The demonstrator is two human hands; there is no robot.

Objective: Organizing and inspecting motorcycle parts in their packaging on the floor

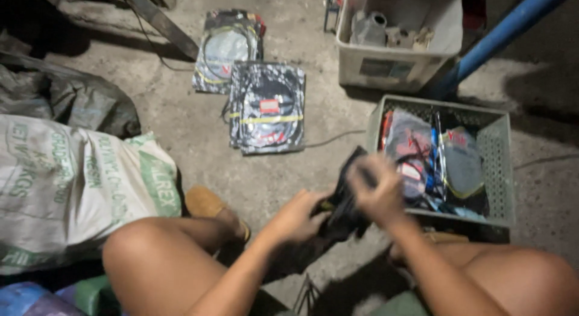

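Dim, dusty concrete floor

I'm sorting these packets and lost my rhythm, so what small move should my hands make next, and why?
Probably lay the dark packet on the nearer floor stack. Both hands, left and right, grip it just outside the green crate, which holds more packets, while two stacks of similar packets lie flat on the floor ahead. The right hand is blurred, so its grip is unclear.

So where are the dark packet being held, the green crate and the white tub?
dark packet [345, 198], head view, middle of the packet.
green crate [499, 165], head view, right mesh wall.
white tub [386, 68], head view, front wall.
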